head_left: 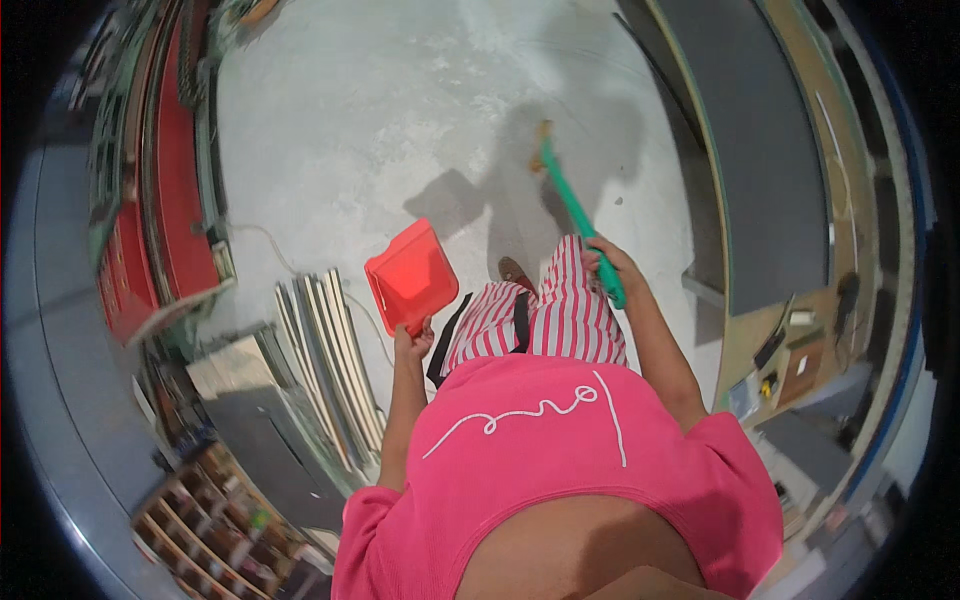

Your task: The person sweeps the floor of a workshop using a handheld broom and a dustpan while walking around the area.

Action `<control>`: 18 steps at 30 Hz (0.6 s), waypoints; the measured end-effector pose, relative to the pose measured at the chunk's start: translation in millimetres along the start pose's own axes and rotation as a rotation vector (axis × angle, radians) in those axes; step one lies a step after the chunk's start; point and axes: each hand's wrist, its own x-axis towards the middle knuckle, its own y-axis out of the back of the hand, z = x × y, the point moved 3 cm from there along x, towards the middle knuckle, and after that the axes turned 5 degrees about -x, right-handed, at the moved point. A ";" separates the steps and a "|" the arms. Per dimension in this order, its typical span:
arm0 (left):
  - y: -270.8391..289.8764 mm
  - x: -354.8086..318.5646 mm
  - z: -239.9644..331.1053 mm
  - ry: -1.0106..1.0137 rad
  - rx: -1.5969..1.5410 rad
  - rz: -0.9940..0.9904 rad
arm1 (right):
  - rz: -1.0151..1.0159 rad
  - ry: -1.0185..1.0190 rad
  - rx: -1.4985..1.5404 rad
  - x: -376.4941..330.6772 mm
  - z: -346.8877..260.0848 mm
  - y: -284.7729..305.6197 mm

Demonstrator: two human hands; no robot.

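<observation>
My left hand [412, 342] grips the handle of a red dustpan [412, 275], held up at my left side above the concrete floor [380, 110]. In my right hand [612, 265] is the green handle of a broom [575, 215], which slants forward and down to the floor, where its head shows as a small tan tip ahead of me. My pink shirt and striped red-and-white trousers fill the lower middle of the view. One shoe [515, 270] shows between the dustpan and the broom.
A stack of long pale boards [330, 360] lies on the floor at my left. Red machinery [165, 210] runs along the left wall. A long workbench with a grey top [770, 160] stands to the right, with small tools on its near end. Wooden compartment shelves [210, 520] sit lower left.
</observation>
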 end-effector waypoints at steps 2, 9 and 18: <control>-12.0 -4.1 -2.3 -0.017 0.004 0.116 | 0.185 0.087 0.017 -15.3 -18.3 9.5; -3.0 -9.2 -20.0 0.016 -0.194 0.186 | 0.252 -0.199 0.321 62.9 -100.5 70.7; -31.0 -15.7 -74.4 -0.026 -0.432 0.297 | 0.016 -0.404 -0.033 175.0 -116.2 -104.8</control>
